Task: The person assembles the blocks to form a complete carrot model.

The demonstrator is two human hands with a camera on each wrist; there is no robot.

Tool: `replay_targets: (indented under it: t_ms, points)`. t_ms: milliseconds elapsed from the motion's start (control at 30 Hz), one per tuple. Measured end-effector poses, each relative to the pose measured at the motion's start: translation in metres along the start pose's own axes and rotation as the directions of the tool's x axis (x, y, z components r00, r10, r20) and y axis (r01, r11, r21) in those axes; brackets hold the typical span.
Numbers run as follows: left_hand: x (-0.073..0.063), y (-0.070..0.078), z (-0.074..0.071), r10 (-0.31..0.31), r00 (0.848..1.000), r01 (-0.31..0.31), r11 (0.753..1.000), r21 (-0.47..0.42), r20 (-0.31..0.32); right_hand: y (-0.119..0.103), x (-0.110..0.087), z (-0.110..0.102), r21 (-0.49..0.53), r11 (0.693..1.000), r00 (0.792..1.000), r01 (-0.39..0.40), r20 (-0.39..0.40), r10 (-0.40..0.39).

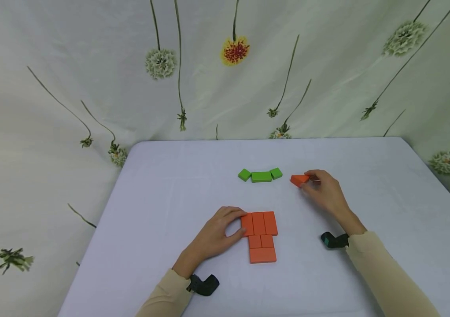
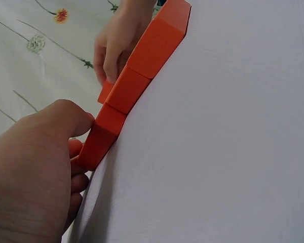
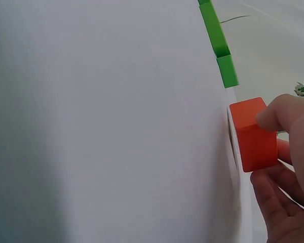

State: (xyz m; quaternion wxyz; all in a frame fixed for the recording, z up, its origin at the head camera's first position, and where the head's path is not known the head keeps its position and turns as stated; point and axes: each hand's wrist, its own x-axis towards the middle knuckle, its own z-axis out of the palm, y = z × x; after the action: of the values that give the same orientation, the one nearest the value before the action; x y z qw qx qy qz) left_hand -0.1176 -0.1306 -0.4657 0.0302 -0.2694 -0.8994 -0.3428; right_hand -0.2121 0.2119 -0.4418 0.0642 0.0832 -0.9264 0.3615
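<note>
My left hand (image 1: 219, 231) grips the left end of a flat group of orange blocks (image 1: 259, 223), index finger at the upper corner and thumb lower down. Three upright blocks form the group's top row. Below them sit two small blocks, then one wide block (image 1: 263, 255). The left wrist view shows the thumb against the near face of the end block (image 2: 102, 132), other fingers partly hidden behind it. Farther back and to the right, my right hand (image 1: 325, 191) pinches an orange triangular block (image 1: 298, 180) between thumb and fingers. In the right wrist view its thumb overlaps that block.
Three green blocks lie in a slightly bent row at the back, the long one (image 1: 261, 177) in the middle, left of my right hand. A white cloth covers the table (image 1: 161, 185). Behind it hangs a flower-patterned cloth (image 1: 205, 97). Each wrist carries a small black camera (image 1: 205, 285).
</note>
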Motion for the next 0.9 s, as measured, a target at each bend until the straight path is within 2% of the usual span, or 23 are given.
replay_targets:
  t_ms: [400, 667, 900]
  points:
    - [0.001, 0.001, 0.000, 0.007, 1.000, -0.007, 1.000, -0.004, -0.008, -0.021, -0.018, -0.005, 0.003, 1.000, 1.000, 0.029, -0.001, -0.029]
    - [0.001, 0.001, 0.000, 0.008, 1.000, -0.008, 1.000, -0.004, -0.007, -0.033, -0.031, -0.006, -0.004, 0.988, 0.987, 0.155, -0.034, -0.155]
    - [0.001, 0.001, 0.000, 0.005, 1.000, -0.005, 1.000, -0.003, -0.007, -0.045, -0.040, -0.008, -0.021, 0.961, 0.958, 0.276, -0.073, -0.277]
